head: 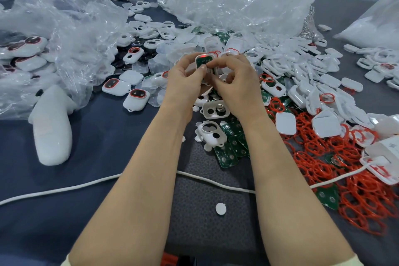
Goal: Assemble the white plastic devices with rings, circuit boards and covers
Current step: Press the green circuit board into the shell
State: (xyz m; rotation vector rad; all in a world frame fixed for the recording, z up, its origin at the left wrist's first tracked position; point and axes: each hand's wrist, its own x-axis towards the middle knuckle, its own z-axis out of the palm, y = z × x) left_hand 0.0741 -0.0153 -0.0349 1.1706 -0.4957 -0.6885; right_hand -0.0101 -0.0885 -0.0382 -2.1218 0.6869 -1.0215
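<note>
Both hands meet above the middle of the worktop (86,211) around one white device (200,58) — the left hand (185,80) grips its side with curled fingers, and the right hand (235,82) pinches at the green circuit board (204,63) seated inside it. Loose red rings (345,179) are heaped toward the right edge — spare boards (231,149) lie nearer the middle.

Crumpled clear plastic bags (237,2) across upper frame; white cable (64,188) crossing lower surface (43,233); white plastic-wrapped lump (51,131) at left; dark textured mat (205,233) bottom centre.
</note>
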